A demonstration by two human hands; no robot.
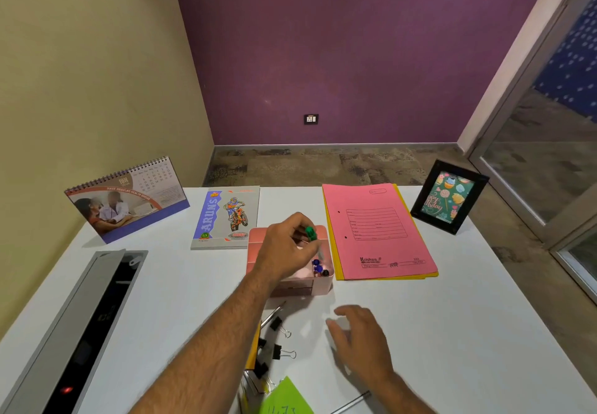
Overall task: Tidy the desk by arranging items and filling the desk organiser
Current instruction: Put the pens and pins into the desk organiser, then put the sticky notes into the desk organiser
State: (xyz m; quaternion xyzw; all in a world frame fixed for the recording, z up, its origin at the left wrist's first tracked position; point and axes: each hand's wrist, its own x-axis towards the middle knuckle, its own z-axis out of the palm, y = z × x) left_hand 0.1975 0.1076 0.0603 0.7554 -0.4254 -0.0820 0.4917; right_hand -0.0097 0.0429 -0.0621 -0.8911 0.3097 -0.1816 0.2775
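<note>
A pink desk organiser stands at the middle of the white desk. My left hand hovers over it, shut on a green-capped pen whose tip points down into the right compartment. Blue and dark pen caps show in that compartment. My right hand rests low over the desk in front of the organiser, fingers apart and holding nothing. Black binder clips and a metal pen lie by my left forearm.
A desk calendar stands far left, a notebook lies behind the organiser, pink and yellow folders lie right, a black photo frame stands far right. A grey cable box is open at left. Green sticky notes sit near the front edge.
</note>
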